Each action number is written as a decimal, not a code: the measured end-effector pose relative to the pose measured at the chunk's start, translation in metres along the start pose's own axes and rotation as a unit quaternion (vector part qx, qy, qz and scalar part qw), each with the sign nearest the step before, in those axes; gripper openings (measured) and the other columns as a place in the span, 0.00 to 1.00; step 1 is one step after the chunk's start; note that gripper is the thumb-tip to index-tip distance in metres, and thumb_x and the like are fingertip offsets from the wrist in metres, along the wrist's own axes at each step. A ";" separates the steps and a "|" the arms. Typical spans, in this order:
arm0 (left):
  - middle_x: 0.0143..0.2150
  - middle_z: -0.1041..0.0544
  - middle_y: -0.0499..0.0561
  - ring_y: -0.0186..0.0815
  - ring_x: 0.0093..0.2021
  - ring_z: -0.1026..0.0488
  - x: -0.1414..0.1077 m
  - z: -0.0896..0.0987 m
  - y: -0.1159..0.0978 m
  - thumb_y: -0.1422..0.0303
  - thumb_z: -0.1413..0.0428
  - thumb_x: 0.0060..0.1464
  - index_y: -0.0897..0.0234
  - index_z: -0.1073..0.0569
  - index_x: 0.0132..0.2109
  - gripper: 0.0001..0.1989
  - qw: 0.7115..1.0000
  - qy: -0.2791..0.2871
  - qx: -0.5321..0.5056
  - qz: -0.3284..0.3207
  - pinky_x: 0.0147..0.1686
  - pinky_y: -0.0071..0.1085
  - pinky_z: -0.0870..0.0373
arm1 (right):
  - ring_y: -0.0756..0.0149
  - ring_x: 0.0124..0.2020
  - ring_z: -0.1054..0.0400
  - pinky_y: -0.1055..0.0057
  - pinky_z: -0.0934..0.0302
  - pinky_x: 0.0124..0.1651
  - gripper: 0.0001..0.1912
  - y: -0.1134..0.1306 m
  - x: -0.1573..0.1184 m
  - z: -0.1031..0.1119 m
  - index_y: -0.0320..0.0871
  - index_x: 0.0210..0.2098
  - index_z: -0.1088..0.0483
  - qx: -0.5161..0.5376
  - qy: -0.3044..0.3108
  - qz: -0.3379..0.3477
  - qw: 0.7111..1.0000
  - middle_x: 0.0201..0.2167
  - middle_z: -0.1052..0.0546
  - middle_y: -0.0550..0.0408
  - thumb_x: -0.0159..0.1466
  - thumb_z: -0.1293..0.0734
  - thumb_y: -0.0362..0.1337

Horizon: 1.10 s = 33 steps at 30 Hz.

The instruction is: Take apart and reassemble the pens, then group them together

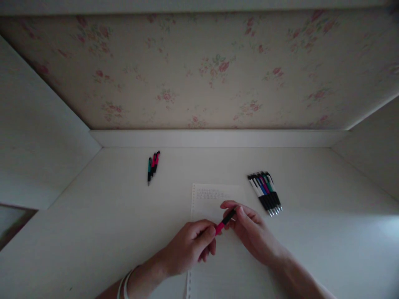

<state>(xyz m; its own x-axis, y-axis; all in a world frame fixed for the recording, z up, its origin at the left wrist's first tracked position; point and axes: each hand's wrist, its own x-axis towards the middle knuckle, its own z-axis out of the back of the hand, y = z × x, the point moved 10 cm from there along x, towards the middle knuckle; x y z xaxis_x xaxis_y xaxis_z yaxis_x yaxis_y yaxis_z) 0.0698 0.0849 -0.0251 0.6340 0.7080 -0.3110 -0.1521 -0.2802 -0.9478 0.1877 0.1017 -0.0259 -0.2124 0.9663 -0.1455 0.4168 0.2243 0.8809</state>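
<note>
A pink and black pen (226, 220) is held between both hands, tilted up to the right above a sheet of paper. My left hand (198, 245) grips its pink end between thumb and fingers. At the black end, the thumb and fingertips of my right hand (249, 228) pinch the pen near its tip. Beneath the hands lies the white ruled paper (202, 209), with punched holes along its left edge and lines of handwriting at the top.
Several pens (264, 193) lie side by side right of the paper. Three more pens (152, 166), one teal and two pink-red, lie at the back left. White panels and a floral back wall (187, 74) enclose the white desk (109, 216).
</note>
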 end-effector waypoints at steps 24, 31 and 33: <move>0.49 0.26 0.58 0.30 0.30 0.33 -0.012 -0.014 -0.016 0.54 0.35 0.51 0.57 0.35 0.66 0.37 0.984 0.013 0.086 -0.157 0.29 0.24 0.32 | 0.68 0.30 0.33 0.72 0.37 0.34 0.15 0.008 0.008 0.027 0.45 0.34 0.23 0.032 -0.135 0.012 0.990 0.30 0.22 0.55 0.58 0.26 0.50; 0.40 0.22 0.60 0.35 0.34 0.25 -0.026 -0.027 -0.041 0.61 0.44 0.62 0.65 0.22 0.54 0.18 0.928 -0.007 0.253 -0.273 0.38 0.28 0.27 | 0.71 0.28 0.32 0.74 0.38 0.31 0.20 0.004 0.004 0.022 0.46 0.45 0.25 -0.005 -0.110 -0.002 0.994 0.31 0.21 0.55 0.59 0.27 0.50; 0.38 0.21 0.59 0.33 0.32 0.24 -0.027 -0.027 -0.042 0.62 0.46 0.64 0.65 0.20 0.51 0.15 0.926 -0.009 0.263 -0.271 0.36 0.26 0.27 | 0.71 0.27 0.33 0.75 0.38 0.30 0.21 0.006 0.004 0.021 0.46 0.47 0.26 -0.009 -0.101 0.000 0.995 0.31 0.21 0.55 0.60 0.27 0.50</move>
<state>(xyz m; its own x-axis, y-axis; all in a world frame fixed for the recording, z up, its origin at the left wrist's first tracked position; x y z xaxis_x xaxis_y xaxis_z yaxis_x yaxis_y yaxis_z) 0.0797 0.0597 0.0253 0.7131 0.6642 0.2243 -0.1663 0.4711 -0.8663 0.2077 0.1095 -0.0310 -0.0303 0.9723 -0.2317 0.3996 0.2243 0.8888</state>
